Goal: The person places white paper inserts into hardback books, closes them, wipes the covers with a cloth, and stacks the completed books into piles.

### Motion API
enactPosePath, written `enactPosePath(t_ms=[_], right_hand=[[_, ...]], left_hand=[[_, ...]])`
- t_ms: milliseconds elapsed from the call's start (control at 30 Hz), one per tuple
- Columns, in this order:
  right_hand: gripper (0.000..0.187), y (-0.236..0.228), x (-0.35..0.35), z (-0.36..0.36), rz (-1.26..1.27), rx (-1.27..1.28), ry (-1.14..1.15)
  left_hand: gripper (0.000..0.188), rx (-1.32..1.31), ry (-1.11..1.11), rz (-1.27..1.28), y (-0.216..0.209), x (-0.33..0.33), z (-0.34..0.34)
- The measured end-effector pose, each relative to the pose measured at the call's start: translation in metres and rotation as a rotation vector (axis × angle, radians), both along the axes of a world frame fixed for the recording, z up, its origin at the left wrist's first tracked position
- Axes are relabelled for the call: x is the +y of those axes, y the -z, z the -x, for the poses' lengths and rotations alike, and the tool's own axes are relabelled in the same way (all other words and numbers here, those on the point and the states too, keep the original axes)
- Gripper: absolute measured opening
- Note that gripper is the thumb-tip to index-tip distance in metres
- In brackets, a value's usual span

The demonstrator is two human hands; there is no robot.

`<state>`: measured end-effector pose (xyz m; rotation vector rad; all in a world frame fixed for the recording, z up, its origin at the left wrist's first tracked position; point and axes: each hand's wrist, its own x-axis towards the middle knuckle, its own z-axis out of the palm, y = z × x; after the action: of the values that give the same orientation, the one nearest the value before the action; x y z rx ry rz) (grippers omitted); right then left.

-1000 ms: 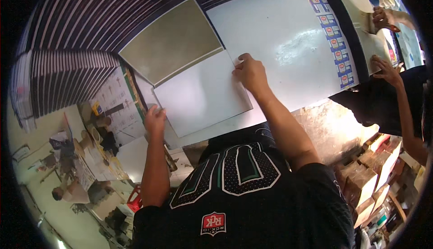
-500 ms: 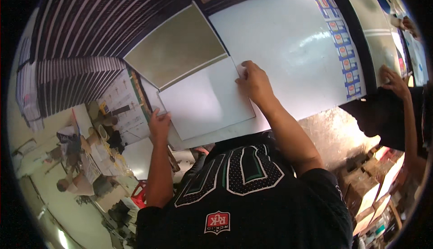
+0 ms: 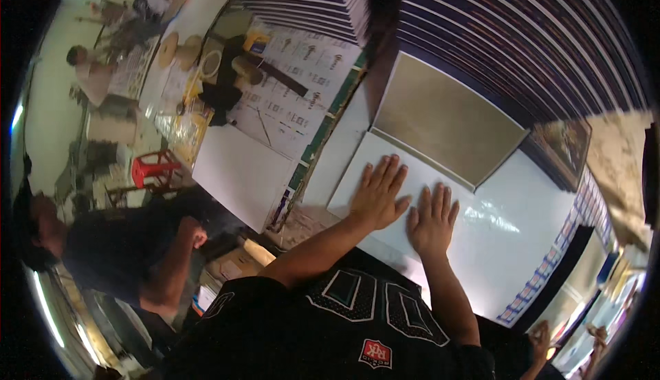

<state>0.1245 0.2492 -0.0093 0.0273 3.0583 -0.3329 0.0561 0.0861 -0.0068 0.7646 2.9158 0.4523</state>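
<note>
My left hand (image 3: 379,191) lies flat on a white sheet (image 3: 349,182), its fingers stretched out toward the far side. Close to its right, my right hand (image 3: 433,222) is pressed down flat too, fingers extended and slightly apart, near the sheet's right part. Neither hand holds anything. Along the sheet's far edge lies a grey-brown rectangular panel (image 3: 450,115) with a pale border, just beyond my fingertips. Both rest on a glossy white tabletop (image 3: 495,256). My hands and forearms hide part of the sheet's near side.
Tall stacks of dark boards with pale edges (image 3: 509,29) stand behind the panel. A framed picture stack (image 3: 560,149) lies at right, near a strip of small blue labels (image 3: 543,277). Left are a printed-sheet table (image 3: 295,84), a red stool (image 3: 155,168) and a person (image 3: 117,249). Another person's hand (image 3: 541,342) shows lower right.
My view has swung left, so the table appears farther right. My hands have moved from the sheet's two side edges to lying flat on it, close together.
</note>
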Motion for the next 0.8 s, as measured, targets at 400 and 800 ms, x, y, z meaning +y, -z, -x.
enactPosePath(t_ms=[400, 800], right_hand=[[0.059, -0.006, 0.124, 0.105, 0.979, 0.399, 0.571], [0.046, -0.026, 0.109, -0.005, 1.300, 0.486, 0.610]], left_hand=[[0.071, -0.130, 0.170, -0.120, -0.004, -0.064, -0.056], [0.058, -0.035, 0.319, 0.068, -0.001, -0.119, -0.063]])
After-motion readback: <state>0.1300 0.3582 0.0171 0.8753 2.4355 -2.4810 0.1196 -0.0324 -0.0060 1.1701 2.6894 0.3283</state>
